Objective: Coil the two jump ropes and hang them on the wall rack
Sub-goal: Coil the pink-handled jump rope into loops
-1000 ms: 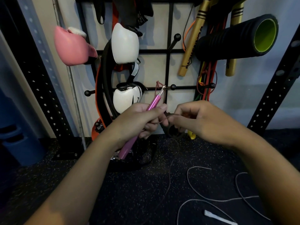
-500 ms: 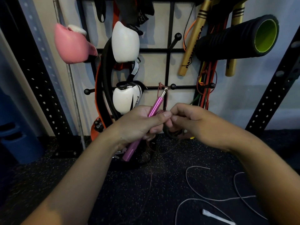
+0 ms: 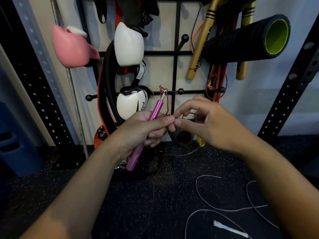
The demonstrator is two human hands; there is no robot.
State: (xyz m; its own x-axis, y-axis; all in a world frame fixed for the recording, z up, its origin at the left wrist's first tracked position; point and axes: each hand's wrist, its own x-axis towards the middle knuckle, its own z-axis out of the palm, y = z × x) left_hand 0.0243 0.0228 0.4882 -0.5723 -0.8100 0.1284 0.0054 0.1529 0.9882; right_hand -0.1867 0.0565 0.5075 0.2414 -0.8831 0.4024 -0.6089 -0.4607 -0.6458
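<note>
My left hand (image 3: 145, 130) grips a pink jump rope handle (image 3: 155, 111), tilted with its metal tip up near the wall rack (image 3: 176, 71). A thin dark red cord (image 3: 164, 97) loops from that tip down into my left fingers. My right hand (image 3: 207, 125) pinches the same cord right beside my left thumb, and more of the cord trails to the floor (image 3: 183, 154). The second jump rope, a white cord (image 3: 207, 202) with a white handle (image 3: 229, 230), lies loose on the dark floor at lower right.
The black grid rack carries white boxing gloves (image 3: 128, 44), a pink glove (image 3: 72, 47), black and orange bands (image 3: 103, 94), gold sticks (image 3: 200, 49) and a black foam roller (image 3: 246, 40). Bare ball-tipped pegs (image 3: 180, 91) stick out mid-rack. Perforated black uprights (image 3: 290, 90) stand either side.
My right hand has slid left along the cord to meet my left thumb, then lifted slightly, its fingers spreading. The hanging cord has been drawn up. The pink handle stays in place.
</note>
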